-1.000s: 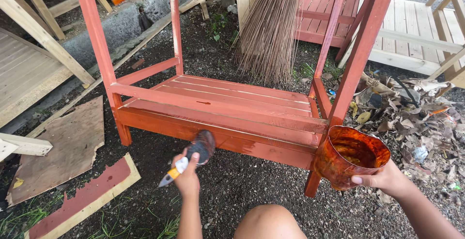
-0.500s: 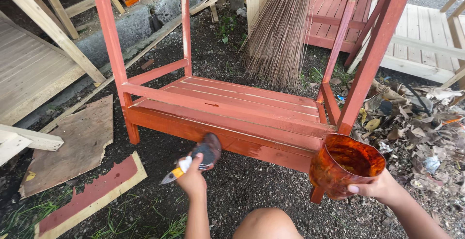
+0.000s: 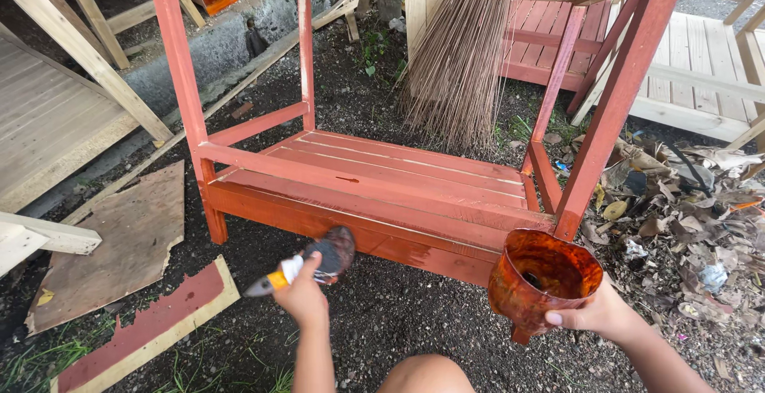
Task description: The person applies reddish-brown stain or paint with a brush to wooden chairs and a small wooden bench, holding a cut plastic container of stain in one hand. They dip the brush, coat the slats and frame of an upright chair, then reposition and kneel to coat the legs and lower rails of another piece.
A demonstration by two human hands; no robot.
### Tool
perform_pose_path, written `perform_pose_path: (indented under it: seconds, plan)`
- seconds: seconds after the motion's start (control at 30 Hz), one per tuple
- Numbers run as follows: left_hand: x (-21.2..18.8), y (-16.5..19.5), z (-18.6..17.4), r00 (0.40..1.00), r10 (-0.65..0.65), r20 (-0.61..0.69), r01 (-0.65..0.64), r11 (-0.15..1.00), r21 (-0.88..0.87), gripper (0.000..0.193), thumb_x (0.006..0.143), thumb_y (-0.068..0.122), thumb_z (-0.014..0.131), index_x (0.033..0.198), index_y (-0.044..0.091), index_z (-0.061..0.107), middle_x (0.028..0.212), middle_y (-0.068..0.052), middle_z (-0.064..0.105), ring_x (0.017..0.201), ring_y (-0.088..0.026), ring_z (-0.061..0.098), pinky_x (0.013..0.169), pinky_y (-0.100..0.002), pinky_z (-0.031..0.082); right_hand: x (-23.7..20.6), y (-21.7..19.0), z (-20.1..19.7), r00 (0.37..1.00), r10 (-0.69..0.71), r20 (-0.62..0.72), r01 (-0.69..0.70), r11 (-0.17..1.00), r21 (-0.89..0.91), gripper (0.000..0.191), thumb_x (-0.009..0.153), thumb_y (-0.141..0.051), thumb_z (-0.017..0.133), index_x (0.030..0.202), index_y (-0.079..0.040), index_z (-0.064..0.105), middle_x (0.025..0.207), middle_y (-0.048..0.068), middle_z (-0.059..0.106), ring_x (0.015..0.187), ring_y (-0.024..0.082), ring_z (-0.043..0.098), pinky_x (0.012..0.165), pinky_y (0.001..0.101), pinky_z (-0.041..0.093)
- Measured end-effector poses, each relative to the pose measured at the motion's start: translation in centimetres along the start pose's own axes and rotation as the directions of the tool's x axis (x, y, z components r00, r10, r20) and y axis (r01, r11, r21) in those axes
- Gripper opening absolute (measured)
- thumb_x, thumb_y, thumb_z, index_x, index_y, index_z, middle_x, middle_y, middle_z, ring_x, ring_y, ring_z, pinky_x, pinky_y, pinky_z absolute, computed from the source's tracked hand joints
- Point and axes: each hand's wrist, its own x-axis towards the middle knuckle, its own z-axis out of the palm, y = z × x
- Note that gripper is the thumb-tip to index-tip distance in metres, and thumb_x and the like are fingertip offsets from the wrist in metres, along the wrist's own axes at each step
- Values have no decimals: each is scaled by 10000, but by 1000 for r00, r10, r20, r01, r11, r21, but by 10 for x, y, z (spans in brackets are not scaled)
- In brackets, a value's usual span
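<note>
Red-brown paint coats the brush (image 3: pixel 323 256): dark, clotted bristle head, pale ferrule, orange band, grey pointed handle. The left hand (image 3: pixel 303 297) is closed around the ferrule; bristles project up and right of the fingers, just beside the lower front rail of the frame (image 3: pixel 358 202), and the handle tip sticks out to the left. Contact between bristles and rail cannot be told. The right hand (image 3: pixel 598 313) grips the cup (image 3: pixel 542 281), stained orange-red, thumb on the near wall, other fingers hidden behind. The cup is held low beside the frame's right front leg, above dark gravel (image 3: pixel 398 313).
</note>
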Motion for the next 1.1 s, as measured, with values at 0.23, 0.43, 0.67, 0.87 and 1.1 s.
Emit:
perform_pose_path:
  seconds: [0.23, 0.43, 0.67, 0.87, 1.1]
  plan:
    - [33, 11, -4, 994, 93, -61, -87, 991, 100, 269, 787, -41, 776, 993, 0, 608, 953, -110, 693, 664, -202, 678, 469, -383, 598, -5, -1, -12, 996, 92, 10, -92, 996, -3, 957, 513, -194, 944, 1368, 2, 559, 1251, 154, 725, 1137, 269, 693, 966, 472, 570]
    - [-5, -16, -16, 974, 59, 218, -85, 990, 116, 286, 831, -86, 834, 1016, -55, 619, 1026, -129, 697, 834, -168, 688, 669, -319, 611, 4, 8, 9, 995, 84, 50, -84, 996, -3, 995, 513, -166, 964, 1392, -9, 525, 1301, 149, 691, 1198, 263, 653, 1025, 461, 526]
    - [25, 0, 3, 993, -5, -118, 16, 995, 94, 249, 784, -18, 764, 994, 22, 637, 953, -100, 702, 698, -189, 676, 506, -362, 586, 3, 4, 11, 995, 63, 75, -65, 998, 23, 1013, 525, -157, 966, 1412, 0, 503, 1332, 149, 674, 1223, 266, 635, 1045, 461, 503]
    - [-19, -22, 0, 993, 23, 118, -47, 976, 211, 272, 820, 12, 828, 990, -22, 618, 964, -99, 678, 805, -177, 655, 664, -355, 587, 16, 5, 15, 993, 115, 30, -116, 992, 55, 981, 527, -184, 937, 1397, 0, 522, 1284, 162, 699, 1174, 282, 667, 1018, 480, 529]
    - [43, 33, -29, 983, 91, 157, -144, 919, 368, 403, 832, 40, 811, 1201, 36, 649, 1150, -83, 703, 1033, -164, 672, 923, -334, 561, 10, 10, 0, 998, 11, 68, -11, 1000, -3, 966, 527, -226, 942, 1374, 15, 547, 1284, 170, 709, 1182, 288, 665, 1017, 471, 526]
